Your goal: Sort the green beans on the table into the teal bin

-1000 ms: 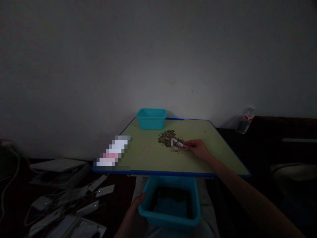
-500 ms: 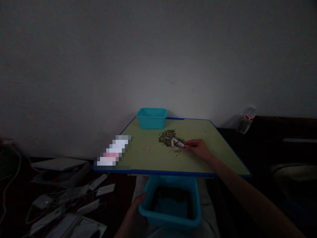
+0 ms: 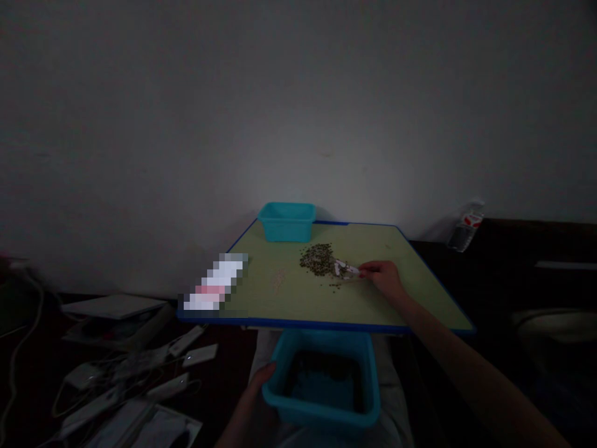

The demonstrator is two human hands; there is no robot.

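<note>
I have the pale piece (image 3: 351, 270) pinched in my right hand (image 3: 383, 279), right of centre, at the edge of the dark grains (image 3: 317, 259). At bottom centre, my left hand (image 3: 257, 387) grips the near blue tub (image 3: 321, 415).

Table (image 3: 368, 239): before the wall (image 3: 298, 112)
Back tub (image 3: 288, 233): on the table's far left, near the wall
Grain pile (image 3: 315, 260): mid-table, before the back tub, to its right
Small scatter (image 3: 278, 280): left of the grain pile
Right hand (image 3: 382, 277): right of the pile, small object (image 3: 347, 270) between
Lap tub (image 3: 321, 415): below the table's front edge, left hand (image 3: 262, 374) at its left side
Bottle (image 3: 465, 230): beyond the table's right edge
</note>
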